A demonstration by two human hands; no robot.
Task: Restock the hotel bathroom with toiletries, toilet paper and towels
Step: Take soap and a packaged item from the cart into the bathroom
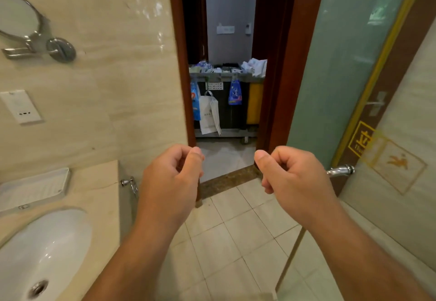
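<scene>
From the head camera, the person stands inside the bathroom facing the open doorway, both forearms stretched forward over the tiled floor [236, 241]. The left hand [172, 178] and the right hand [292, 178] are held apart at about the same height. Each has its fingers curled into a loose fist with the thumb on top, and nothing shows in either one. The supplies are not in the bathroom: they sit on the cart [226, 112] parked in the hallway beyond the threshold [228, 178], well away from the hands. The top shelf of the cart holds a jumble of small packets [212, 67] and a white bundle [257, 66], though it is too far off to tell whether that is towels or wrapped goods. A white bag [208, 117] and blue pouches hang from the front of the cart. To the left, the counter [99, 183] carries a white tray [35, 187] beside the sink [44, 246], and no bottles or packets show on the tray. No toilet paper or towels appear anywhere in this part of the room. The glass door [349, 65] stands swung open on the right. Judging from this, the restocking has hardly begun or is between trips. Toiletries for the tray, paper and towels all seem to be waiting on the cart, so a walk out to collect them looks like the likely next step.
</scene>
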